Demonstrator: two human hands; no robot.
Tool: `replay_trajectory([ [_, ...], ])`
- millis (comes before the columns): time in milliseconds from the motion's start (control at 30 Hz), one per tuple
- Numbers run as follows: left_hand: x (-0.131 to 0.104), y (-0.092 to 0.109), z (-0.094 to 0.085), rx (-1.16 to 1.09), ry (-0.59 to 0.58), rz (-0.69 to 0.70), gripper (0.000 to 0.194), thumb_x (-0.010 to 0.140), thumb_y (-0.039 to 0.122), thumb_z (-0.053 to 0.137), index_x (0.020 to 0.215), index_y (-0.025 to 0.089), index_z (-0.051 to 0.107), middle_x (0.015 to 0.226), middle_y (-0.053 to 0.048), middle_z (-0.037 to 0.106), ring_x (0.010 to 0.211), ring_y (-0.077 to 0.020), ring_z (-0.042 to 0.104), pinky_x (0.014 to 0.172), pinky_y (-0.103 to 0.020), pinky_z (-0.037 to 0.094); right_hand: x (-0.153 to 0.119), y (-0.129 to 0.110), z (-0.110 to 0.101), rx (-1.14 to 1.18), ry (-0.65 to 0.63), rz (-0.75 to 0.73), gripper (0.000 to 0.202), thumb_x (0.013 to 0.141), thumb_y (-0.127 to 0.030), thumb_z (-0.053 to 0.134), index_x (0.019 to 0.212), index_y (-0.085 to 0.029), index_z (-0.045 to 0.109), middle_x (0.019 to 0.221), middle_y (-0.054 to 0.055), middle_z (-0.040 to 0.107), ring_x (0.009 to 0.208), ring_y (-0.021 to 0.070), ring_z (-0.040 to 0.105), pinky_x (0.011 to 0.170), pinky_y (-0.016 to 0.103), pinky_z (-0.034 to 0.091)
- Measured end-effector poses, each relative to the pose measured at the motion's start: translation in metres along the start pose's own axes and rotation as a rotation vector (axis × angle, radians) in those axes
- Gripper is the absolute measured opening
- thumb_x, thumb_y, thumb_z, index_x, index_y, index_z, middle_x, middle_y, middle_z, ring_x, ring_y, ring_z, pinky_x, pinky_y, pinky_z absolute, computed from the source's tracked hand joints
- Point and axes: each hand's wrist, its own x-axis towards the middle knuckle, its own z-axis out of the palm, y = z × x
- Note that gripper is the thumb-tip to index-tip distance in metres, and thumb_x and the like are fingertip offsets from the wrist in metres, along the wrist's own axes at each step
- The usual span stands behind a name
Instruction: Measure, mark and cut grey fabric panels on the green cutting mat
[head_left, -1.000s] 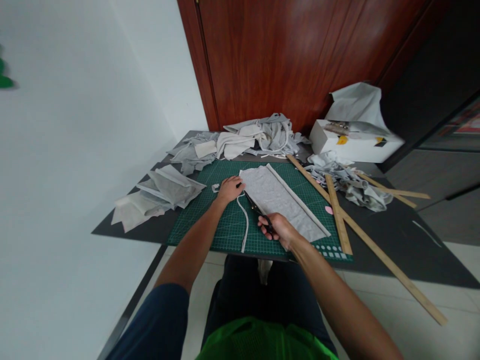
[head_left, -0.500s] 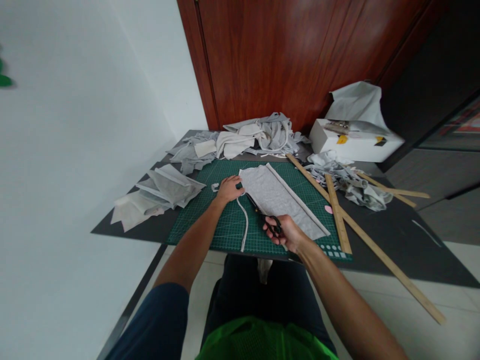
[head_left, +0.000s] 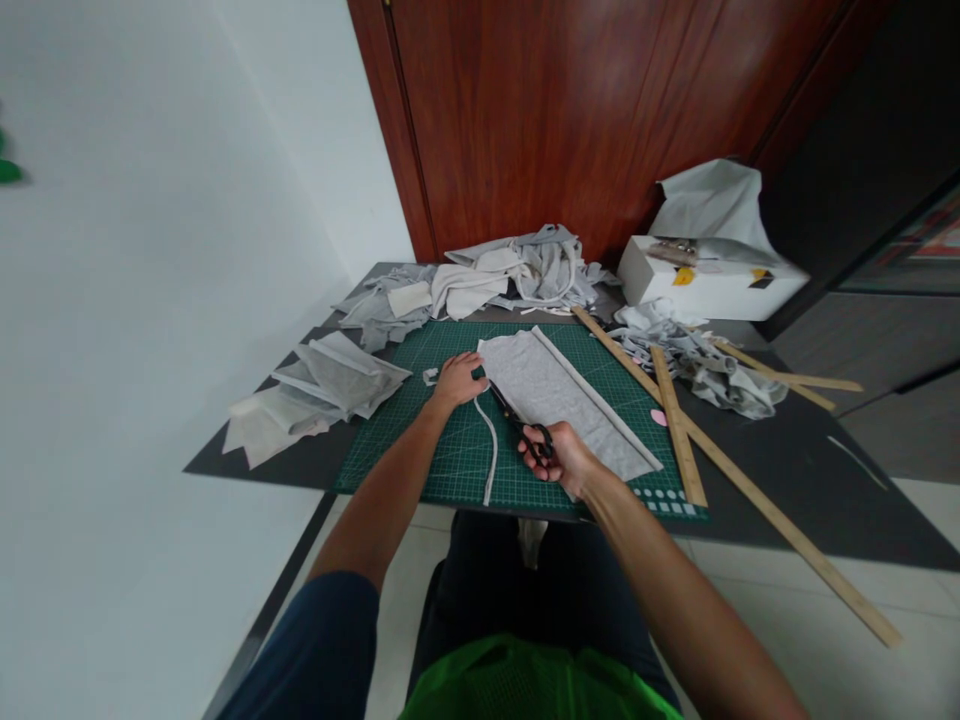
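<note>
A light grey piece of fabric (head_left: 562, 390) lies on the green cutting mat (head_left: 405, 440), with a raised folded strip along its right side. My right hand (head_left: 559, 458) grips black scissors (head_left: 537, 440), whose blades point up and left to the fabric's left edge. Beside the blade tips, my left hand (head_left: 460, 380) pinches the fabric's left edge between thumb and fingers. A narrow pale strip (head_left: 491, 450) hangs down from near that hand across the mat. Just left of the hand sits a small white scrap (head_left: 430, 376).
Folded grey cloths (head_left: 341, 370) lie at the left. Fabric heaps stand at the back (head_left: 510, 272) and right (head_left: 724, 375). Wooden rulers (head_left: 772, 515) cross the mat's right side, one overhanging the front edge. Behind them is a white box (head_left: 705, 285).
My right hand has moved slightly up and left with the scissors, and their blades reach closer to my left hand. My left hand has stayed nearly in place.
</note>
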Motion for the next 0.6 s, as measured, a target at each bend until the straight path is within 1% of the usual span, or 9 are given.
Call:
replay_trajectory([
  [133,0.0,-0.001,0.001,0.0,0.01,0.006,0.053,0.085,0.028,0.068,0.138,0.023,0.07,0.155,-0.007,0.059,0.148,-0.0287,0.049,0.127,-0.046,0.035,-0.001,-0.001,0.004,-0.013,0.019,-0.004,0.031,0.093,-0.038,0.056,0.074,-0.015,0.063,0.053,0.001,0.056,0.037,0.0088,0.046,0.036,0.021,0.017],
  [233,0.002,-0.001,0.002,-0.014,0.01,0.005,0.048,0.088,0.028,0.066,0.136,0.023,0.071,0.154,-0.005,0.06,0.148,-0.0266,0.049,0.127,-0.045,0.036,-0.001,-0.001,0.006,-0.043,0.034,-0.011,0.03,0.094,-0.035,0.055,0.072,-0.015,0.061,0.052,0.001,0.055,0.036,0.0082,0.045,0.036,0.021,0.016],
  [333,0.003,-0.001,0.003,-0.051,0.033,-0.003,0.035,0.097,0.034,0.057,0.126,0.026,0.076,0.149,-0.003,0.064,0.145,-0.0231,0.052,0.125,-0.043,0.038,-0.001,0.0,0.008,-0.068,0.043,-0.015,0.03,0.095,-0.032,0.054,0.071,-0.016,0.06,0.051,0.0,0.054,0.035,0.0078,0.044,0.035,0.021,0.013],
  [433,0.005,-0.002,0.006,-0.084,0.083,-0.005,0.031,0.1,0.038,0.056,0.118,0.027,0.079,0.144,-0.003,0.068,0.14,-0.0223,0.056,0.124,-0.043,0.04,-0.001,0.001,0.01,-0.07,0.048,-0.018,0.029,0.096,-0.031,0.053,0.072,-0.016,0.059,0.051,0.0,0.055,0.034,0.0079,0.044,0.034,0.021,0.013],
  [533,0.006,-0.005,0.009,-0.092,0.116,-0.004,0.027,0.097,0.033,0.06,0.116,0.028,0.079,0.142,-0.003,0.07,0.139,-0.0222,0.058,0.123,-0.043,0.042,0.0,0.002,0.011,-0.064,0.048,-0.017,0.029,0.096,-0.03,0.054,0.072,-0.015,0.059,0.051,0.0,0.055,0.034,0.0081,0.045,0.034,0.021,0.013],
  [600,0.007,-0.006,0.011,-0.087,0.121,-0.007,0.028,0.096,0.029,0.06,0.117,0.028,0.079,0.141,-0.003,0.07,0.139,-0.0224,0.058,0.124,-0.043,0.042,0.0,0.003,0.01,-0.053,0.038,-0.01,0.03,0.096,-0.032,0.054,0.072,-0.015,0.059,0.052,0.001,0.056,0.034,0.0083,0.045,0.035,0.021,0.013],
])
